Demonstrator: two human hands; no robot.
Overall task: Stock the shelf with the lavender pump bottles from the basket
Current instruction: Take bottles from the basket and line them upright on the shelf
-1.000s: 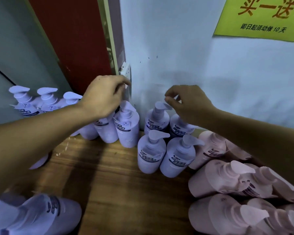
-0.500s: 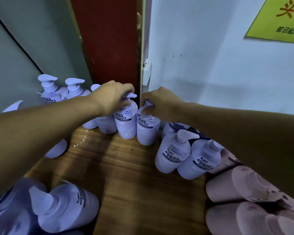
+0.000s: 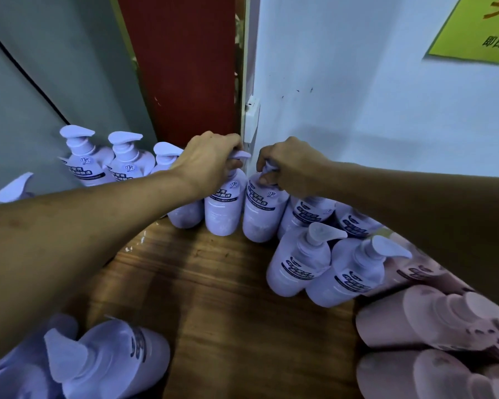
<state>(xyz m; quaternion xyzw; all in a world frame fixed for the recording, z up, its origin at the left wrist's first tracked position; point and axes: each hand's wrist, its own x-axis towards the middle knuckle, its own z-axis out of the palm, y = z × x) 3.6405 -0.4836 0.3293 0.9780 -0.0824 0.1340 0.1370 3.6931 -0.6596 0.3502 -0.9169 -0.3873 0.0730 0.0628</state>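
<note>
While both our arms reach forward to the back corner of the wooden shelf [image 3: 213, 283], our left hand [image 3: 211, 159] curls down over the pump head of one lavender bottle [image 3: 224, 210], fingers bent round the top so that only the tip of the spout pokes out to the right; our right hand [image 3: 291, 168] grips the pump of the neighbouring bottle [image 3: 260, 218] the same way, thumb and fingers wrapped just above the label; these two bottles stand upright on the shelf, side by side and touching, at the seam where the red panel [image 3: 185, 67] meets the white wall [image 3: 357, 110]. Our left forearm crosses from the lower left, knuckles up; our right forearm comes in from the right edge, dark in shade, the hand bent down at the wrist. A back row of bottles [image 3: 84, 165] runs along the grey panel [image 3: 55, 67], partly behind our left arm; a front pair of bottles [image 3: 300, 263] stands just right of the held two, with others behind them under our right arm, their pumps hidden. Pink bottles [image 3: 415, 321] fill the lower right, blurred; lying lavender bottles [image 3: 113, 361] sit at the lower left, cut off by the frame, and we cannot make out what they rest in; a yellow sign [image 3: 478, 30] is cropped at the upper right.
</note>
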